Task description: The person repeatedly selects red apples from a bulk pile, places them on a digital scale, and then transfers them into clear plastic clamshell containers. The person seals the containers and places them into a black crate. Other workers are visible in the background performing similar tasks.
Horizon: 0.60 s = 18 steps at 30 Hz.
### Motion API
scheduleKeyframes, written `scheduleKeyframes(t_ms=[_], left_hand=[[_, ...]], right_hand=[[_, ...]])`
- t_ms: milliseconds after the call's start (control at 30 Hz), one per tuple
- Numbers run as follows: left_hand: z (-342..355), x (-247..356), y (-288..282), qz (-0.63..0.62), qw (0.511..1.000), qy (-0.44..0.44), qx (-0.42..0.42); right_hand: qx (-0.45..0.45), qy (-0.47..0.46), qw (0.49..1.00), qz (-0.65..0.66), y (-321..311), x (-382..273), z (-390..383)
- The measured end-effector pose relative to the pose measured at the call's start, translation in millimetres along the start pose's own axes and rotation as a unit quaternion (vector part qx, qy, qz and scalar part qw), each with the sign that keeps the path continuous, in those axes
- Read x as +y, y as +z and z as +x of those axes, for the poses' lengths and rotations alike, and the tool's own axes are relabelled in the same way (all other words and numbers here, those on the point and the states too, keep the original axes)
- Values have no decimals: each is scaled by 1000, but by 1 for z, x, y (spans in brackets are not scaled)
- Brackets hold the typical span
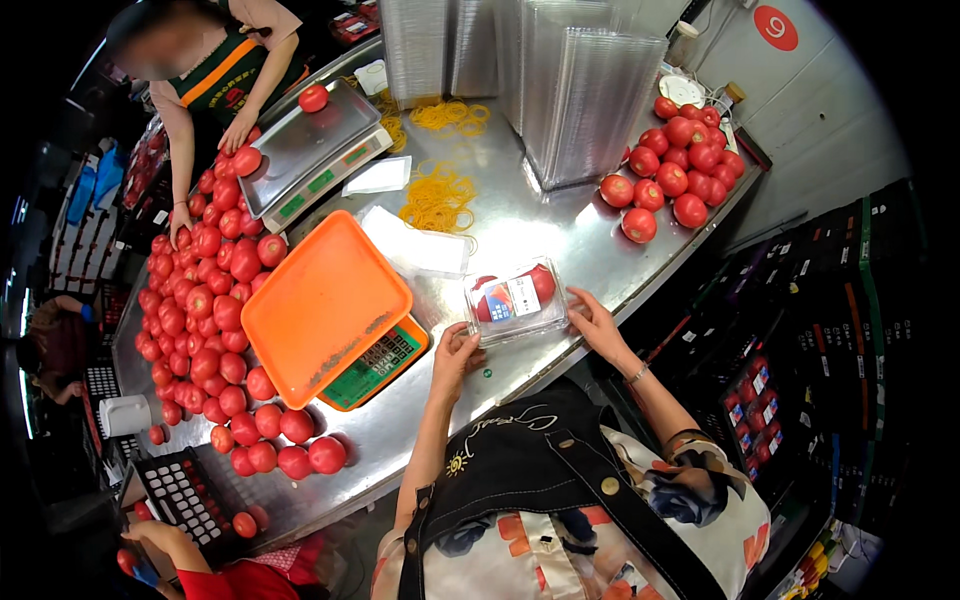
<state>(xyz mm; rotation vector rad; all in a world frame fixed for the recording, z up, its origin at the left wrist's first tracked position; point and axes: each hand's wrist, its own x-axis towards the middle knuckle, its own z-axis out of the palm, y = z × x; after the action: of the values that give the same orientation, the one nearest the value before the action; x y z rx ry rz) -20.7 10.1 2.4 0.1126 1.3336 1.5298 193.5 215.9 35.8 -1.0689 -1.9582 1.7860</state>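
Observation:
A clear plastic clamshell box of tomatoes [516, 300], with a white and blue label on its lid, lies at the table's front edge. Several red tomatoes show through the plastic around the label. My left hand [457, 356] grips the box's near left corner, thumb up against the side. On the opposite end, my right hand [597, 324] has its fingers on the right edge. The undersides of both hands' fingers are partly hidden.
An orange weighing scale [325, 305] stands left, beside a large heap of tomatoes [205, 310]. Stacks of clear empty boxes [590, 110] and yellow rubber bands [438, 198] lie beyond. More tomatoes [690, 165] sit at right. A co-worker [225, 90] handles tomatoes by a steel scale [315, 150].

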Motion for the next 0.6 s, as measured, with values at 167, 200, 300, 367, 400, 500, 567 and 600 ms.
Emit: scheduleKeyframes(t_ms=[167,200,300,367,400,500,567,600], left_hand=[[-5,-6,-2,-115,993,16,-34],[-5,-9,-2,-133,990,27,-41],[-3,-8,-3,-111,993,45,-9],[-3,2,-9,-92,994,59,10],[-5,9,-15,-76,996,50,10],[-17,32,-24,-4,999,25,31],[-11,33,-25,24,999,22,37],[-4,32,-24,39,998,21,37]], right_hand=[[-29,94,965,242,5,9,-7],[-19,93,966,242,9,9,-6],[-12,100,966,240,14,16,-8],[-58,162,965,196,17,12,-20],[-114,172,950,235,19,8,-25],[-196,152,968,-23,-13,-25,17],[-57,32,991,-121,-13,-30,78],[-7,-126,972,-196,-5,-27,115]])
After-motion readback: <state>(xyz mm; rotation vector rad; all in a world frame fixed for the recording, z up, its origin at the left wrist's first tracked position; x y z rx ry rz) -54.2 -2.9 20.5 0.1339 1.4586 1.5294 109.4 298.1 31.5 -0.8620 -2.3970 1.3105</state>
